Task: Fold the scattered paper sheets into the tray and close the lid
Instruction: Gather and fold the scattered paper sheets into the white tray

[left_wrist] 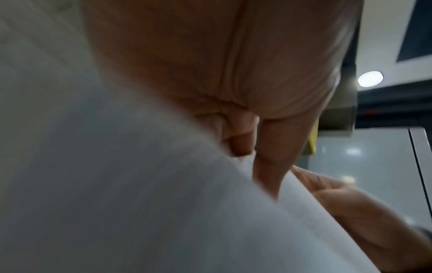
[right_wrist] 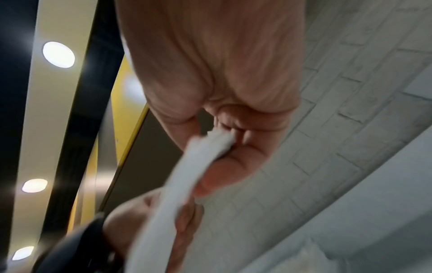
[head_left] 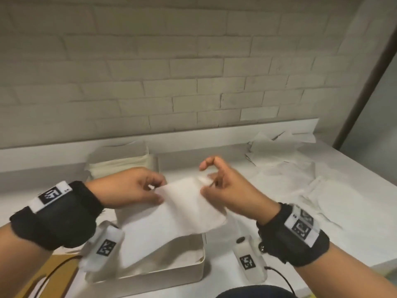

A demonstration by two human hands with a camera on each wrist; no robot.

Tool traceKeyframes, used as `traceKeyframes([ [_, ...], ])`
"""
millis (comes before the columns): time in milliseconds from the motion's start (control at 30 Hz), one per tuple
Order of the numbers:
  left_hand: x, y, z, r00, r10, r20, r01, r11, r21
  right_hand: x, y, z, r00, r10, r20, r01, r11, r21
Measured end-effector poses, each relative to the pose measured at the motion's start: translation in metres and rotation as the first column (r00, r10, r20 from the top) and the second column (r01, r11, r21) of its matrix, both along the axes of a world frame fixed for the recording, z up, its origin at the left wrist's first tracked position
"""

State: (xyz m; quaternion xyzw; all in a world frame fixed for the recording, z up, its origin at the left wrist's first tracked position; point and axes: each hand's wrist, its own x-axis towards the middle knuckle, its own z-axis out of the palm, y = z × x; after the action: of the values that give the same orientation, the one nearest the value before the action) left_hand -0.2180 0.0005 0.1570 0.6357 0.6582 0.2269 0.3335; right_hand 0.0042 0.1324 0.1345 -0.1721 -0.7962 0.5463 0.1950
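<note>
A white paper sheet (head_left: 180, 209) hangs in the air between both hands, above the white tray (head_left: 182, 269). My left hand (head_left: 159, 190) pinches its upper left corner; my right hand (head_left: 207, 188) pinches its upper right corner, index finger raised. The sheet droops toward me over the tray, which holds folded paper. In the left wrist view the sheet (left_wrist: 140, 184) fills the lower left under my fingers (left_wrist: 268, 166). The right wrist view shows the sheet's edge (right_wrist: 187, 175) gripped between thumb and fingers. The tray's lid (head_left: 120, 162) stands open behind it, lined with paper.
Several loose white sheets (head_left: 300, 181) lie scattered on the white counter (head_left: 354, 244) to the right, up to the back ledge. A white brick wall (head_left: 171, 72) rises behind. The counter's right edge falls off at the lower right. A cable (head_left: 281, 278) runs near the front.
</note>
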Motion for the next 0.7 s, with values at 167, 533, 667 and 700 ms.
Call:
traceKeyframes([
  [167, -0.013, -0.018, -0.038, 0.763, -0.088, -0.641, -0.042, 0.982, -0.186, -0.02, -0.035, -0.05, 0.921, -0.053, 0.385, -0.135, 0.885, 0.444],
  [533, -0.021, -0.054, -0.079, 0.618, 0.009, -0.786, -0.1, 0.993, -0.068, -0.032, -0.057, -0.073, 0.812, -0.209, 0.545, -0.302, 0.648, 0.699],
  [667, -0.014, -0.053, -0.07, 0.554, 0.113, -0.825, -0.15, 0.988, 0.035, -0.037, -0.058, -0.071, 0.829, -0.261, 0.495, -0.248, 0.622, 0.743],
  [700, -0.013, -0.053, -0.069, 0.54, 0.133, -0.831, -0.159, 0.986, 0.055, -0.038, -0.057, -0.072, 0.831, -0.271, 0.486, -0.24, 0.614, 0.752],
])
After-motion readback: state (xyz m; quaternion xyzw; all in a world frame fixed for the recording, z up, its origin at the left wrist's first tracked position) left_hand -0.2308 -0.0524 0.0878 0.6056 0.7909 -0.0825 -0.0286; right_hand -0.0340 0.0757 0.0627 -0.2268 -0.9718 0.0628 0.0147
